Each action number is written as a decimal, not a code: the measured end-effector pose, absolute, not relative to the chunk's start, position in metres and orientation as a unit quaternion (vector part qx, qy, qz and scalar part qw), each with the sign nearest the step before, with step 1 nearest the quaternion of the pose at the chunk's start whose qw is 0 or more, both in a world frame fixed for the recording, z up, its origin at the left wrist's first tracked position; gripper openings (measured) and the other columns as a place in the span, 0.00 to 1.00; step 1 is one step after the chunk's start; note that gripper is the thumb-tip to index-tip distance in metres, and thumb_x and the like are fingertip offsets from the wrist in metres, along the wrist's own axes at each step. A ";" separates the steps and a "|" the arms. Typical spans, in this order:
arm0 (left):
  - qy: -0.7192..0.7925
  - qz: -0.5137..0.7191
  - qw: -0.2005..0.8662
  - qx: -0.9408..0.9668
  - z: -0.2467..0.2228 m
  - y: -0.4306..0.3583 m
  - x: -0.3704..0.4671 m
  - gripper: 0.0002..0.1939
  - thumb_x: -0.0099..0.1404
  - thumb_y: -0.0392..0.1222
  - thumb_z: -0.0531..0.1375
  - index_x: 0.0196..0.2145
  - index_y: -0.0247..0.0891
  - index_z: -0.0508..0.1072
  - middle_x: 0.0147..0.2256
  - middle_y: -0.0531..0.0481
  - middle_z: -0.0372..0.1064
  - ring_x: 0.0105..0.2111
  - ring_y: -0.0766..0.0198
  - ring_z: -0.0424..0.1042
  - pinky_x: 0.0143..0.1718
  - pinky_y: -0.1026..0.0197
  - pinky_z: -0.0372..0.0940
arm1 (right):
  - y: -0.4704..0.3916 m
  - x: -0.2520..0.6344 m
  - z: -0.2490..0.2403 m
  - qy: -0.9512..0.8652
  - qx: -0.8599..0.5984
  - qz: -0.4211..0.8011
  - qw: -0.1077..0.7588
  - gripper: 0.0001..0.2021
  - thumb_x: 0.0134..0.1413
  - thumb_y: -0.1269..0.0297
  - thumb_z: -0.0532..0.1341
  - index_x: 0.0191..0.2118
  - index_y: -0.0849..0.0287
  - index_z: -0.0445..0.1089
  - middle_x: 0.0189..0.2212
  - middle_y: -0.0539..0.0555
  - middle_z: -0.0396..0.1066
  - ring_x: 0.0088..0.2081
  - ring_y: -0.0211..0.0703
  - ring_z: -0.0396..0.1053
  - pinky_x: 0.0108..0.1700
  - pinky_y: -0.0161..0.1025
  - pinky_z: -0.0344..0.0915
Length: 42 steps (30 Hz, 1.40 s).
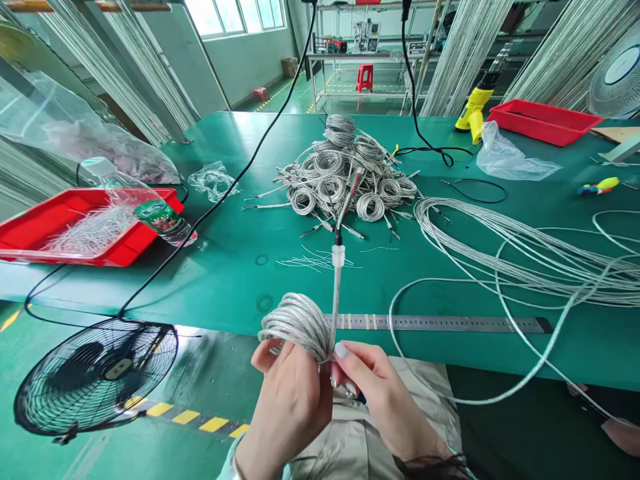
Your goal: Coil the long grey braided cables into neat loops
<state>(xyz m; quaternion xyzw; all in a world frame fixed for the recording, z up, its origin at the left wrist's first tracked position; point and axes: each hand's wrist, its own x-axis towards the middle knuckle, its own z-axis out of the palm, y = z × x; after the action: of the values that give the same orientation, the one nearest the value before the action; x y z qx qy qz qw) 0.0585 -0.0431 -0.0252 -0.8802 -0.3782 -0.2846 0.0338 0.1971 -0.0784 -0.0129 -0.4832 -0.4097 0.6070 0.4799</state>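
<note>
A coil of clear-jacketed silver cable (295,323) is held up by my left hand (295,393), whose fingers wrap round its lower side. From the coil one end of the cable rises straight, with a white connector (339,256) and bare red and white wires above it. At the coil's right side my right hand (373,387) pinches with thumb and forefinger near the base of that end. What lies between those fingertips is too small to make out. Behind, on the green table (220,280), several similar cable coils (345,173) are piled up. Thin white ties (320,259) lie before the pile.
A steel ruler (440,323) lies along the near edge. Long loose cable loops (540,253) spread at the right. A red tray (115,243) with white strips and a tilted plastic bottle (160,217) are left. A yellow heat gun (473,110) stands by another red tray (545,123). A fan (100,373) is lower left.
</note>
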 end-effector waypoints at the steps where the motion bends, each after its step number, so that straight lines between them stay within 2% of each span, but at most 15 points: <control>1: -0.377 -0.281 0.046 -0.881 -0.025 -0.043 0.058 0.10 0.60 0.26 0.51 0.29 0.40 0.54 0.23 0.53 0.57 0.25 0.60 0.61 0.32 0.56 0.50 | -0.078 0.197 -0.013 -0.418 -0.484 0.603 0.478 0.24 0.63 0.46 0.51 0.24 0.60 0.62 0.21 0.48 0.58 0.24 0.34 0.53 0.27 0.33 0.51; 3: -0.383 -0.274 0.048 -0.881 -0.025 -0.043 0.059 0.10 0.60 0.26 0.51 0.29 0.40 0.54 0.23 0.53 0.57 0.25 0.60 0.61 0.32 0.56 0.51 | -0.078 0.195 -0.013 -0.474 -0.510 0.535 0.479 0.21 0.65 0.52 0.51 0.26 0.60 0.64 0.22 0.49 0.61 0.25 0.34 0.55 0.28 0.33 0.52; 7: -0.415 -0.254 -0.011 -0.874 -0.022 -0.047 0.060 0.09 0.61 0.26 0.49 0.31 0.39 0.55 0.24 0.54 0.59 0.24 0.61 0.63 0.37 0.53 0.51 | -0.078 0.190 -0.018 -0.625 -0.552 0.240 0.498 0.15 0.67 0.66 0.49 0.27 0.61 0.63 0.23 0.50 0.63 0.27 0.36 0.59 0.30 0.33 0.54; 12: -0.432 -0.203 -0.110 -0.872 -0.012 -0.052 0.060 0.09 0.59 0.26 0.47 0.30 0.40 0.53 0.23 0.57 0.59 0.22 0.63 0.63 0.36 0.55 0.49 | -0.066 0.204 -0.025 -0.759 -0.487 -0.083 0.424 0.14 0.65 0.72 0.51 0.27 0.63 0.66 0.20 0.51 0.62 0.25 0.39 0.56 0.29 0.40 0.49; 16: -0.421 -0.147 -0.128 -0.886 -0.007 -0.056 0.058 0.10 0.59 0.25 0.47 0.30 0.40 0.51 0.21 0.59 0.59 0.20 0.63 0.61 0.34 0.57 0.49 | -0.057 0.225 -0.026 -0.841 -0.353 -0.168 0.374 0.11 0.62 0.73 0.56 0.27 0.63 0.67 0.19 0.50 0.62 0.23 0.39 0.54 0.28 0.41 0.45; 18: -0.412 -0.157 -0.094 -0.893 -0.008 -0.056 0.059 0.10 0.59 0.25 0.47 0.31 0.40 0.52 0.21 0.59 0.59 0.20 0.63 0.62 0.35 0.56 0.49 | -0.059 0.227 -0.026 -0.827 -0.387 -0.069 0.403 0.14 0.64 0.69 0.54 0.27 0.62 0.67 0.21 0.50 0.64 0.25 0.39 0.56 0.29 0.40 0.48; 21: -0.423 -0.194 0.007 -0.885 -0.011 -0.053 0.062 0.11 0.59 0.25 0.47 0.30 0.40 0.52 0.22 0.55 0.58 0.23 0.60 0.64 0.37 0.54 0.50 | -0.067 0.217 -0.027 -0.660 -0.485 0.335 0.466 0.20 0.68 0.57 0.48 0.27 0.62 0.67 0.22 0.51 0.62 0.27 0.37 0.58 0.30 0.37 0.52; 24: -0.417 -0.212 0.077 -0.880 -0.013 -0.049 0.062 0.12 0.57 0.24 0.49 0.29 0.41 0.52 0.23 0.54 0.57 0.24 0.59 0.63 0.38 0.53 0.51 | -0.075 0.202 -0.027 -0.369 -0.442 0.665 0.475 0.24 0.62 0.46 0.52 0.26 0.62 0.67 0.21 0.49 0.57 0.23 0.34 0.52 0.25 0.34 0.49; 27: -0.388 -0.210 0.097 -0.892 -0.013 -0.045 0.060 0.12 0.57 0.24 0.49 0.29 0.40 0.54 0.23 0.52 0.58 0.25 0.58 0.62 0.36 0.54 0.50 | -0.076 0.199 -0.026 -0.173 -0.350 0.804 0.449 0.21 0.51 0.46 0.62 0.25 0.61 0.66 0.19 0.45 0.51 0.20 0.31 0.46 0.21 0.32 0.44; 30: -0.374 -0.213 0.101 -0.897 -0.013 -0.045 0.059 0.11 0.58 0.25 0.49 0.29 0.40 0.54 0.23 0.51 0.58 0.26 0.57 0.61 0.34 0.55 0.49 | -0.075 0.203 -0.022 -0.161 -0.329 0.827 0.426 0.18 0.47 0.49 0.66 0.26 0.61 0.66 0.18 0.44 0.50 0.18 0.29 0.42 0.19 0.31 0.40; 32: -0.380 -0.214 0.089 -0.896 -0.013 -0.046 0.060 0.11 0.57 0.25 0.49 0.29 0.40 0.54 0.23 0.52 0.58 0.26 0.57 0.61 0.35 0.54 0.49 | -0.075 0.206 -0.019 -0.268 -0.386 0.761 0.447 0.18 0.52 0.50 0.63 0.26 0.62 0.67 0.20 0.47 0.57 0.20 0.30 0.46 0.20 0.32 0.43; 35: -0.398 -0.213 0.055 -0.891 -0.013 -0.048 0.063 0.11 0.56 0.24 0.49 0.29 0.40 0.54 0.23 0.53 0.57 0.25 0.59 0.62 0.37 0.53 0.49 | -0.077 0.206 -0.018 -0.518 -0.496 0.517 0.467 0.15 0.62 0.61 0.55 0.26 0.63 0.66 0.22 0.51 0.63 0.23 0.33 0.55 0.25 0.33 0.49; 39: -0.407 -0.184 0.038 -0.894 -0.008 -0.052 0.065 0.13 0.54 0.22 0.47 0.28 0.41 0.52 0.22 0.54 0.57 0.23 0.60 0.61 0.36 0.54 0.49 | -0.075 0.208 -0.026 -0.733 -0.505 0.050 0.453 0.11 0.61 0.76 0.52 0.28 0.64 0.67 0.20 0.52 0.61 0.25 0.38 0.57 0.27 0.37 0.48; 41: -0.415 -0.154 0.031 -0.896 -0.005 -0.053 0.065 0.14 0.53 0.22 0.46 0.28 0.41 0.51 0.21 0.55 0.57 0.22 0.60 0.60 0.36 0.54 0.49 | -0.072 0.214 -0.030 -0.776 -0.467 -0.109 0.409 0.09 0.60 0.78 0.54 0.31 0.66 0.69 0.19 0.51 0.60 0.24 0.39 0.55 0.26 0.40 0.45; 42: -0.419 -0.143 0.025 -0.897 -0.003 -0.053 0.065 0.14 0.52 0.22 0.46 0.28 0.41 0.51 0.21 0.55 0.57 0.22 0.60 0.60 0.36 0.54 0.49 | -0.070 0.217 -0.030 -0.789 -0.453 -0.141 0.390 0.07 0.59 0.77 0.55 0.32 0.66 0.69 0.18 0.51 0.60 0.23 0.39 0.54 0.26 0.40 0.44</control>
<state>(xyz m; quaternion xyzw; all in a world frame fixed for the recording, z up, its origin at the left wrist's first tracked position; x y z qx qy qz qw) 0.0648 -0.0534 -0.0030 -0.8965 -0.4186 -0.1426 0.0253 0.2167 -0.0702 -0.0303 -0.4528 -0.7893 -0.1407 0.3901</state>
